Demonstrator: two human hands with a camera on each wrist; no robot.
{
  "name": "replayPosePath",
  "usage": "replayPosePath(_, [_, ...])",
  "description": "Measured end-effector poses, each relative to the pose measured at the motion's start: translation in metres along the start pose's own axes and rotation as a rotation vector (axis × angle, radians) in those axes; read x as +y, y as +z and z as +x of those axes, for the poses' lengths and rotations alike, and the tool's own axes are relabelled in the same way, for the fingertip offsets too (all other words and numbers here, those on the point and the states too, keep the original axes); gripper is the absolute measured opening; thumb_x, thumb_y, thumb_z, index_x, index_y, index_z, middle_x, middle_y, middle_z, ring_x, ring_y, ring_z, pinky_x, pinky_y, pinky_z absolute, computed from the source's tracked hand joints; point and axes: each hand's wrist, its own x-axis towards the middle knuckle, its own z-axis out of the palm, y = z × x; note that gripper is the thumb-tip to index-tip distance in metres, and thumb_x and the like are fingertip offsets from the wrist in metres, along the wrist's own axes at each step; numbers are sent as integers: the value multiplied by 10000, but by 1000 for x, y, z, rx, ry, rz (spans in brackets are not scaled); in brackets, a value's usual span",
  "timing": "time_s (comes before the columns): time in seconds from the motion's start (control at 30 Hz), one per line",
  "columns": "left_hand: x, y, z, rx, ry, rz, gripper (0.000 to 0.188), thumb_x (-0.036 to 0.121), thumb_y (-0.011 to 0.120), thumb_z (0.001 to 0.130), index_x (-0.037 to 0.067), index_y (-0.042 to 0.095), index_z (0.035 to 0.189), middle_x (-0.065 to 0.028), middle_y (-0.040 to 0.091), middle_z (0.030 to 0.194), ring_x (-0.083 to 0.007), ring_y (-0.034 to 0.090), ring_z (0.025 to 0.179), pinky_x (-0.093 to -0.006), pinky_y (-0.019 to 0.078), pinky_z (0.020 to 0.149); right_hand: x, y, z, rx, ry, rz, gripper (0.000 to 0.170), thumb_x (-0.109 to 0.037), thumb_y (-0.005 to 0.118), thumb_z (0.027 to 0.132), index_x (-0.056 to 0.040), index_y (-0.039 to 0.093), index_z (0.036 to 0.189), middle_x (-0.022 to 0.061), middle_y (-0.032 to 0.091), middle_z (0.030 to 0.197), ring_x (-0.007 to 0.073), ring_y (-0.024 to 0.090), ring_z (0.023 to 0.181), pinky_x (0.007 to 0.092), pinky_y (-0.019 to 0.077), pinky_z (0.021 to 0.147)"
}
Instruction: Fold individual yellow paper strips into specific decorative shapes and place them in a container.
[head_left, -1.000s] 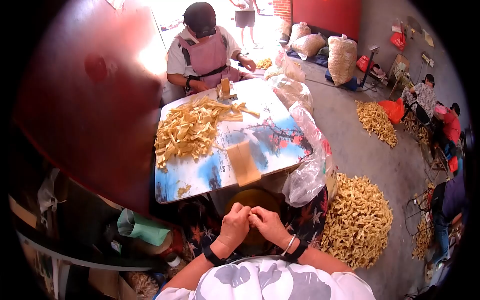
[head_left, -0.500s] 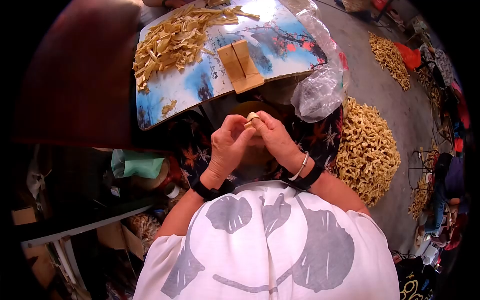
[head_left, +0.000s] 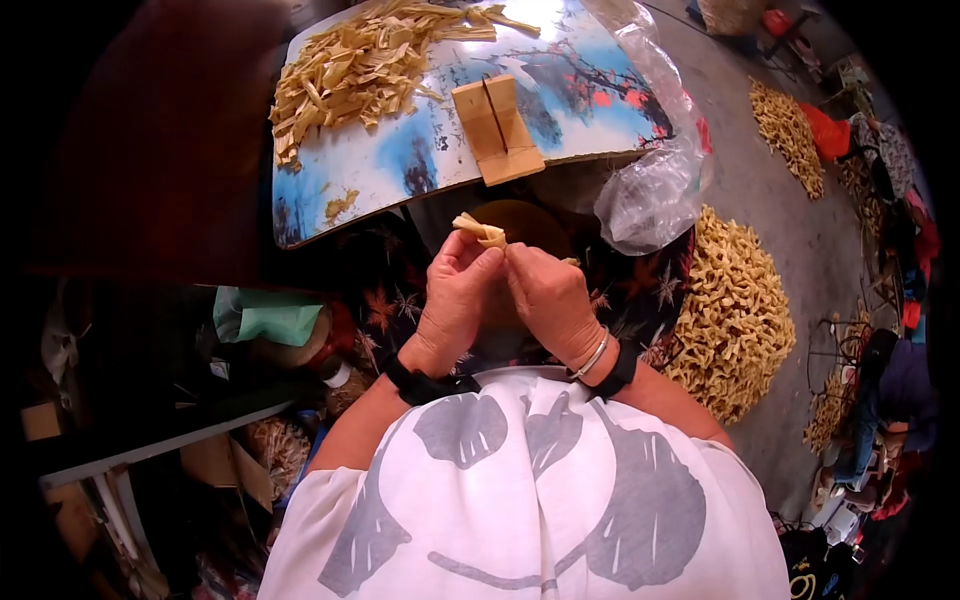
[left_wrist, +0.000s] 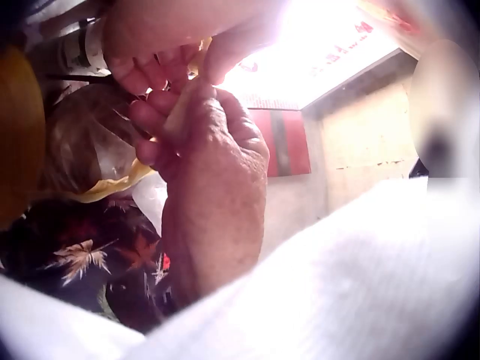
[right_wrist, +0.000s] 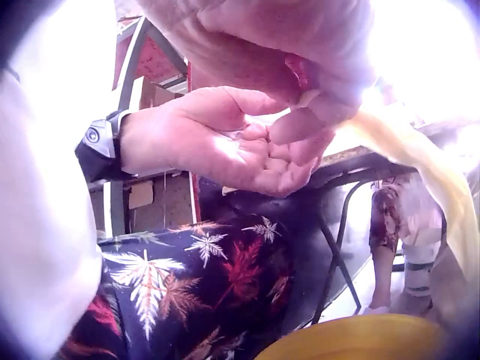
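Observation:
A pale yellow, flat, pliable strip is folded over itself between the two hands, above the lap. My left hand pinches the folded part between thumb and fingers, and a short end sticks out up and left. Close against it, my right hand pinches the strip from the other side, its curled fingers hiding part of it. A long tail of the strip hangs beyond the right hand in the right wrist view. Under the hands, the rim of a yellow round container shows.
Ahead stands a painted table with a heap of loose strips and a slotted wooden stand. Clear plastic hangs off its right corner. A large pile of knotted pieces lies on the floor at right.
The head view has tilted down toward the lap. The strip, small between the fingertips before, now shows a folded loop with an end sticking out; the right hand has turned knuckles-up.

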Motion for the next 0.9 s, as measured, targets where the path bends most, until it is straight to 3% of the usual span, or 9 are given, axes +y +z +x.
replayPosePath(0.17, [15,-5,2,-60,-106,32,254,107,622,953,6,582,1182,-73,657,1076,-167,649,1002,-303,515,911,-4,-16,20,-50,245,251,293,-219,758,807,-26,585,943,100,622,887,276,641,712,365,517,662])
replayPosePath(0.27, [16,-6,0,-175,-250,28,246,158,585,983,2,603,1173,-63,671,999,-150,659,913,-299,541,834,27,0,21,-110,116,514,327,-232,779,791,-16,583,939,98,630,981,248,626,715,341,507,671])
replayPosePath(0.33, [15,-18,1,-226,-321,120,231,167,586,985,9,618,1151,-56,671,966,-136,652,879,-282,545,794,24,-8,26,-148,167,466,331,-221,777,794,1,557,905,110,645,892,256,611,656,324,495,619])
replayPosePath(0.4, [15,-19,-5,-156,-226,353,206,178,589,987,21,636,1111,-24,650,917,-88,602,805,-229,502,704,20,-15,30,-194,303,417,339,-226,776,796,4,548,896,113,640,814,262,602,618,321,490,592])
replayPosePath(0.43, [16,-18,-7,-120,-177,470,196,184,591,988,27,644,1092,-9,639,892,-63,578,769,-202,480,660,19,-18,33,-171,284,357,301,-211,755,819,-4,543,871,84,608,709,194,584,574,299,478,555])
replayPosePath(0.53, [17,-11,-10,-93,-35,537,171,199,604,984,42,665,1015,49,569,789,-9,457,650,-161,346,547,24,-14,34,-303,519,713,218,-193,716,851,-35,567,861,18,590,710,90,561,599,250,452,540])
replayPosePath(0.63, [22,-10,-10,-31,39,663,152,148,606,967,11,668,942,77,527,723,-9,435,667,-182,357,581,26,-13,34,-438,638,963,112,-163,660,911,-89,577,909,-62,529,732,5,441,601,167,334,517])
replayPosePath(0.87, [40,-35,-10,-12,-118,705,182,150,619,958,-4,667,875,92,527,709,-14,417,644,-183,335,556,31,-21,37,-389,639,875,75,-149,632,936,-96,583,918,-63,530,722,10,456,594,165,334,506])
replayPosePath(0.9, [42,-34,-6,-26,-89,724,178,149,620,957,-5,666,880,83,526,699,-18,422,641,-190,344,555,35,-21,42,-380,630,854,116,-165,665,912,-58,624,930,-27,608,719,32,545,597,177,433,516])
